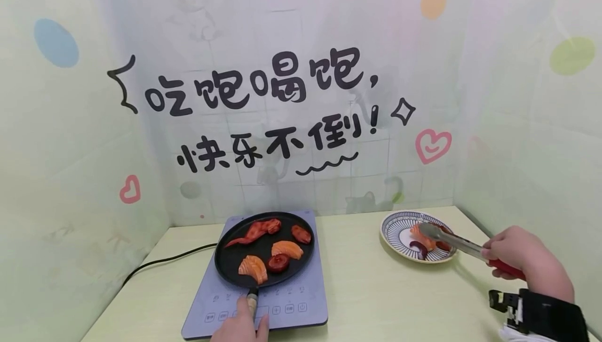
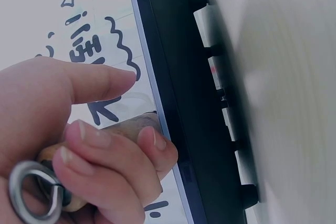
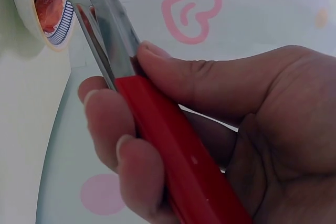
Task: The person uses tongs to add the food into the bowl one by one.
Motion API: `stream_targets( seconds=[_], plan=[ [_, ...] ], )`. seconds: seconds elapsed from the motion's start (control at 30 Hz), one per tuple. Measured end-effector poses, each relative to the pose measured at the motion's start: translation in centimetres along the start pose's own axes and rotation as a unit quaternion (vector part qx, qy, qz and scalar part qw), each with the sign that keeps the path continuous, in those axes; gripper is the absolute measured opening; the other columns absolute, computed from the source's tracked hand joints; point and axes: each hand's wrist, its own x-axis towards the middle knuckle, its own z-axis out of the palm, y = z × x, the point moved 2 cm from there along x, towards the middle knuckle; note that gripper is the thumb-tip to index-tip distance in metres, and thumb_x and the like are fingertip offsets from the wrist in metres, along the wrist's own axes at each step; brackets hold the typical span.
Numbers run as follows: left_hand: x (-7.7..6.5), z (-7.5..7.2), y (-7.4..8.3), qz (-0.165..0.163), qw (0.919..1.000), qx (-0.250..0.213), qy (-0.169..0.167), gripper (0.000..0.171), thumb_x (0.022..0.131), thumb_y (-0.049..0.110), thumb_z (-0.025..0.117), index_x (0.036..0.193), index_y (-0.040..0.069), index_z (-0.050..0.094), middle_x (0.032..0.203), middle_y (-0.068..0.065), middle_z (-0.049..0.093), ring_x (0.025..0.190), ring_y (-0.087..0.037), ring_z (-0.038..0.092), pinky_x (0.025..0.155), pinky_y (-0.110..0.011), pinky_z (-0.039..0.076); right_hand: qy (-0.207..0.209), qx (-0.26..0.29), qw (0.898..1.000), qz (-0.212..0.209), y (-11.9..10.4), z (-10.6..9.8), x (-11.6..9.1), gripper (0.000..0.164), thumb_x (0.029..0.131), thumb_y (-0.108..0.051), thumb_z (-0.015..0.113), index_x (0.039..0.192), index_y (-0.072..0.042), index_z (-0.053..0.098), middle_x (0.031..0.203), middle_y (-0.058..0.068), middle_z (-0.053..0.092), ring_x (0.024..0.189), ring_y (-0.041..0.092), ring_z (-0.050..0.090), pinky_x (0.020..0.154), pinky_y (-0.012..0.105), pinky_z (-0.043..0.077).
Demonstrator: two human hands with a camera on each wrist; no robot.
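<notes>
Tongs [image 1: 463, 243] extend forward-left from the right hand [image 1: 527, 255], its fingers curled around their red grip [image 3: 170, 148], tips over the plate [image 1: 390, 233] beyond. Fingers of the left hand [image 1: 242, 327] wrap the handle [image 1: 252, 300], which points toward the person, the frying pan [image 1: 229, 263] just ahead of them.

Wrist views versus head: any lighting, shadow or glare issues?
Head: fairly even light, soft shadow under the round white blue-patterned plate; left wrist: pale tabletop washed out, flat grey cooker's black side dark; right wrist: right hand dim, pale highlights on the red-handled metal tongs.
</notes>
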Motion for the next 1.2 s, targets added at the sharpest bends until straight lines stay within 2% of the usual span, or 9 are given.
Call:
stream_targets(
  seconds=[0.27,0.6,0.83,0.97,1.2],
  plan=[
    [-0.1,0.0,0.1,-0.003,1.0000,-0.002,-0.006,0.062,0.097,0.043,0.074,0.127,-0.007,0.051,0.069,-0.012,0.057,0.060,-0.026,0.057,0.062,-0.039,0.044,0.009,0.002,1.000,-0.007,-1.1,-0.1,0.0,0.031,0.102,-0.006,0.061,0.116,0.021,0.066,0.085,0.010,0.070,0.066,0.016,0.070,0.065,0.034,0.060],
    [0.2,0.3,-0.1,0.000,1.0000,-0.004,-0.002,0.062,0.097,0.043,0.074,0.127,-0.007,0.051,0.071,-0.013,0.057,0.060,-0.027,0.057,0.062,-0.039,0.044,0.019,0.001,1.000,-0.021,-2.8,-0.2,-0.1,0.033,0.101,-0.010,0.063,0.120,0.017,0.068,0.085,0.006,0.072,0.068,0.017,0.071,0.066,0.034,0.059],
    [-0.2,-0.2,0.1,0.000,1.0000,-0.003,-0.002,0.060,0.097,0.042,0.074,0.125,-0.006,0.052,0.070,-0.012,0.056,0.060,-0.026,0.057,0.062,-0.038,0.043,0.031,-0.005,0.999,-0.038,-3.9,-0.2,-0.2,0.036,0.103,-0.013,0.062,0.124,0.017,0.067,0.085,0.006,0.072,0.068,0.017,0.070,0.065,0.034,0.057],
    [-0.7,-0.6,0.3,0.003,1.0000,-0.002,0.003,0.058,0.098,0.041,0.073,0.122,-0.006,0.052,0.069,-0.012,0.055,0.060,-0.026,0.057,0.062,-0.037,0.042,0.045,0.007,0.998,-0.053,-5.2,0.2,-0.4,0.040,0.103,-0.014,0.062,0.127,0.018,0.065,0.081,0.003,0.071,0.066,0.017,0.069,0.063,0.033,0.056],
    [-0.3,-0.2,0.2,0.001,1.0000,-0.001,0.000,0.058,0.097,0.043,0.074,0.122,-0.005,0.052,0.069,-0.011,0.056,0.059,-0.025,0.056,0.061,-0.037,0.042,0.057,0.008,0.995,-0.078,-7.4,1.7,-0.4,0.037,0.102,-0.011,0.062,0.125,0.017,0.067,0.068,0.003,0.066,0.059,0.017,0.060,0.057,0.032,0.050]
  ],
)
